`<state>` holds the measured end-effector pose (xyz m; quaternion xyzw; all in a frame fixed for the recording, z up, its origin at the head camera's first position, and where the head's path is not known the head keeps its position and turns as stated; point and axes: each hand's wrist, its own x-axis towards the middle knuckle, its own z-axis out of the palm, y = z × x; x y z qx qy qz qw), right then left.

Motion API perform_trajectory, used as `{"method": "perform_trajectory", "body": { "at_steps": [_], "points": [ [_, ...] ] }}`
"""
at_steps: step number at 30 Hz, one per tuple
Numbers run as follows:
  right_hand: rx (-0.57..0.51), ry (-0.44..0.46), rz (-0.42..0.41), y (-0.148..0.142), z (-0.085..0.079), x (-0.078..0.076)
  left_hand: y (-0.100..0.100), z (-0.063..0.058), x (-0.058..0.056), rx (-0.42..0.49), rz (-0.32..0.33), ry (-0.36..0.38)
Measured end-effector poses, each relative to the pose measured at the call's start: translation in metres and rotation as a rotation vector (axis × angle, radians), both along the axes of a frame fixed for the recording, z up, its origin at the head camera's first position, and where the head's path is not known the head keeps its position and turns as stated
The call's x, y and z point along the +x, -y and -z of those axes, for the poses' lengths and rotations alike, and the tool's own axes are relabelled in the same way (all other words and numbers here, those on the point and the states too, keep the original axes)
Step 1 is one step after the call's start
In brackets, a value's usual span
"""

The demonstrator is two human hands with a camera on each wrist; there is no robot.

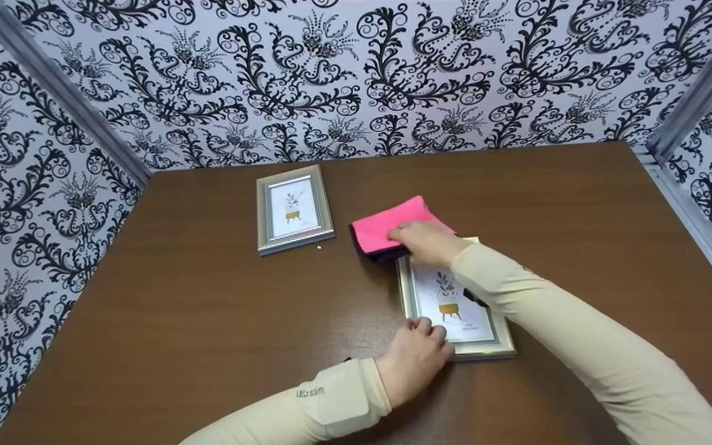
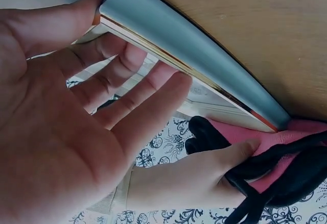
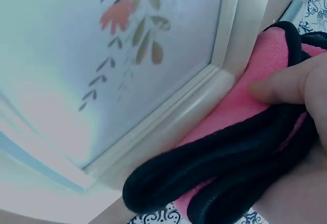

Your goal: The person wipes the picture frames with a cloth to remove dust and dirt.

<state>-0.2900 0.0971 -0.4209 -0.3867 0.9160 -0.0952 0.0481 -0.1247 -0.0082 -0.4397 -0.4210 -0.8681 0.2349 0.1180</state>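
A picture frame (image 1: 504, 339) with a plant print lies on the table, partly covered by the right forearm. My left hand (image 1: 415, 361) holds its lower left corner; in the left wrist view the thumb of the left hand (image 2: 66, 106) is at the frame's outer edge (image 2: 168, 40) and the other fingers reach over the front. A folded pink cloth (image 1: 387, 225) with dark edging is gripped by my right hand (image 1: 430, 243) at the frame's top left. In the right wrist view the cloth (image 3: 271, 55) lies against the frame's border (image 3: 168, 127), thumb on its pink side.
A second, similar picture frame (image 1: 263, 213) lies farther back on the left of the brown table (image 1: 207, 321). A tiny pale speck (image 1: 319, 247) is near it. Patterned walls (image 1: 343, 80) stand behind and at both sides, with metal posts (image 1: 696, 80) at the corners.
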Motion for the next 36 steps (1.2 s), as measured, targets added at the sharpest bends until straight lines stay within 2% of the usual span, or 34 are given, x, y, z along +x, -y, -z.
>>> {"method": "perform_trajectory", "body": {
  "at_steps": [8, 10, 14, 17, 21, 23, 27, 31, 34, 36],
  "points": [
    [-0.017, -0.001, 0.05, -0.032, -0.004, -0.001, 0.005, 0.006, 0.0, 0.096, 0.067, -0.097],
    [-0.006, -0.014, 0.079, -0.043, -0.004, 0.0, 0.007, 0.008, 0.0, 0.127, 0.093, -0.116],
    [0.044, -0.079, 0.188, -0.064, -0.002, 0.001, 0.016, 0.01, -0.001, 0.157, 0.145, -0.116],
    [0.058, -0.121, 0.254, -0.074, 0.002, 0.003, 0.025, 0.01, -0.004, 0.169, 0.174, -0.039],
    [0.043, -0.141, 0.262, -0.077, 0.008, 0.003, 0.037, 0.009, -0.009, 0.238, 0.168, 0.101],
    [0.043, -0.149, 0.26, -0.076, 0.009, 0.003, 0.042, 0.009, -0.011, 0.251, 0.143, 0.122],
    [0.057, -0.162, 0.266, -0.074, 0.011, 0.002, 0.048, 0.011, -0.019, 0.239, 0.078, 0.105],
    [0.068, -0.144, 0.273, -0.074, 0.012, 0.004, 0.048, 0.01, -0.024, 0.215, 0.015, 0.199],
    [0.057, -0.143, 0.271, -0.073, 0.011, 0.004, 0.048, 0.007, -0.026, 0.196, 0.007, 0.26],
    [0.049, -0.148, 0.271, -0.07, 0.01, 0.004, 0.046, 0.006, -0.027, 0.183, 0.014, 0.265]
  ]
}}
